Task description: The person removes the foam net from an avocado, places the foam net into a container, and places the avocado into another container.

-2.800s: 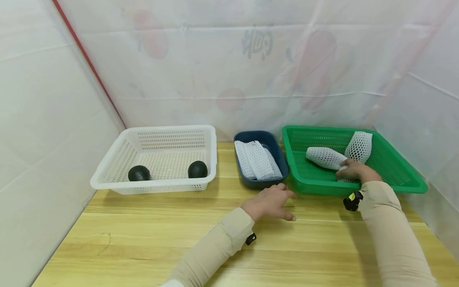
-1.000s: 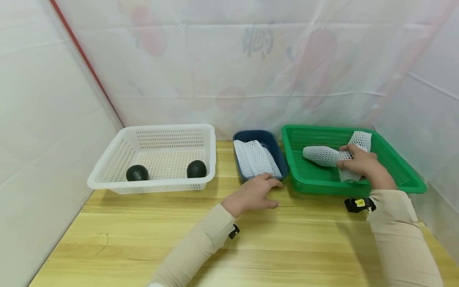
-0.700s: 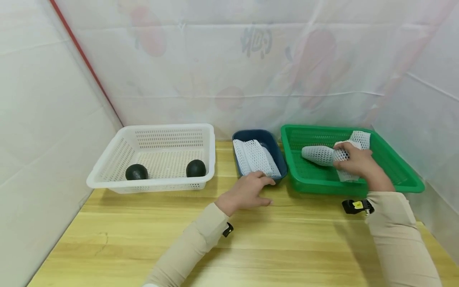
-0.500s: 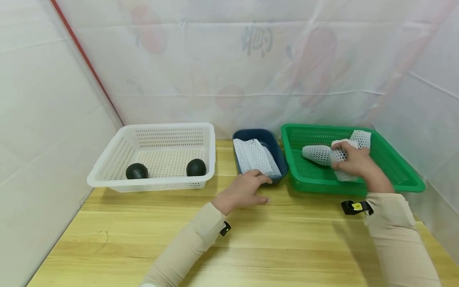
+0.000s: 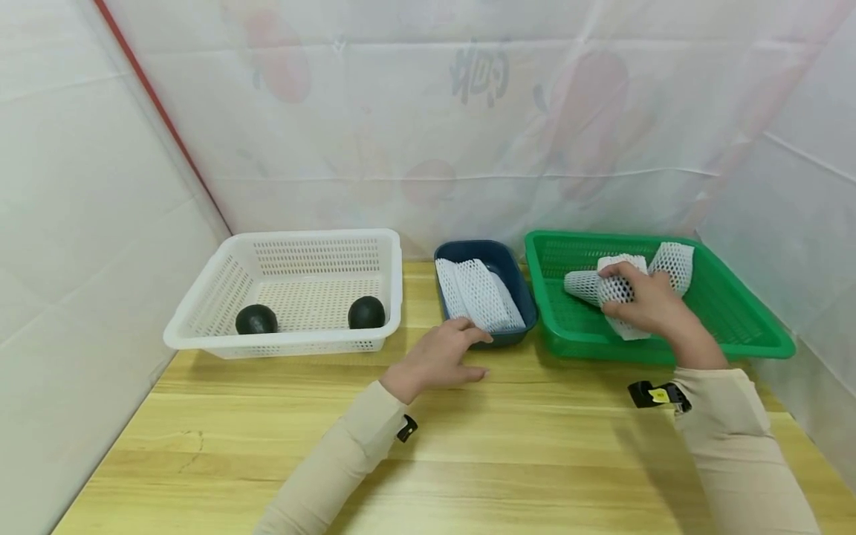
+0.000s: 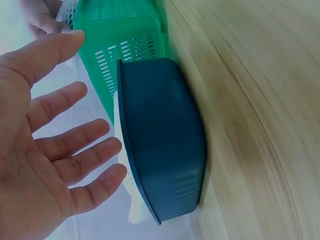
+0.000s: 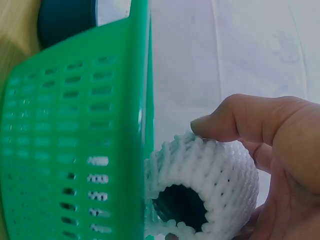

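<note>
My right hand [image 5: 645, 301] grips a white foam net sleeve [image 7: 215, 185] over the green basket [image 5: 729, 349], fingers and thumb curled round its sides. A dark round fruit [image 7: 181, 206] shows through the sleeve's open end in the right wrist view. Behind and left of it, overlapped by the held one, lies another wrapped piece [image 5: 580, 284]; a further foam sleeve [image 5: 674, 264] leans in the back right of the basket. My left hand [image 5: 438, 357], fingers spread and holding nothing, hovers by the front of the blue box [image 6: 160, 135].
Flat foam sleeves [image 5: 478, 293] lie in the blue box, between the two baskets. At left stands a white basket [image 5: 284, 342] with two dark round fruits [image 5: 256, 319] near its front wall. Pale sheeting [image 5: 428, 111] hangs behind the wooden table [image 5: 508, 461].
My right hand has lifted the wrapped fruit from the front of the green basket and carried it leftward, partly over the other wrapped piece. My left hand has drifted left.
</note>
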### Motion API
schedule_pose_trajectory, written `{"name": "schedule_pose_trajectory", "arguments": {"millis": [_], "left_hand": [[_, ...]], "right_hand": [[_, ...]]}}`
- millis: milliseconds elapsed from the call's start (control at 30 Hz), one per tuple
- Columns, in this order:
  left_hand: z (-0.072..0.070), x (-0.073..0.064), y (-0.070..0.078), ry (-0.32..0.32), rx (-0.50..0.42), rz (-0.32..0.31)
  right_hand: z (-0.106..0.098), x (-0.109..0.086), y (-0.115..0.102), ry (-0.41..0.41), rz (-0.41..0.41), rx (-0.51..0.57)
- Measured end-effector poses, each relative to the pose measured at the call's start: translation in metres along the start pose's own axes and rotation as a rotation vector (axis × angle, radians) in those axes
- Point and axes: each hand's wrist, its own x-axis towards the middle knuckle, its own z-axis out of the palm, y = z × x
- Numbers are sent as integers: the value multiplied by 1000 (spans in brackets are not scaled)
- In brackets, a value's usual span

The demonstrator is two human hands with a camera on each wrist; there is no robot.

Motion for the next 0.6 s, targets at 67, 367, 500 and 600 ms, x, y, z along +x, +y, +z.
{"name": "schedule_pose_trajectory", "arguments": {"millis": [67, 367, 500, 600], "left_hand": [[0, -2, -2, 2, -6, 7], [-3, -14, -9, 2, -30, 2], [-4, -17, -12, -2, -31, -9], [-5, -20, -14, -10, -29, -26]], "right_hand": [[1, -1, -5, -5, -7, 9], [4, -7, -23, 38, -100, 14], [3, -11, -32, 53, -126, 8], [3, -14, -39, 65, -140, -4]]}}
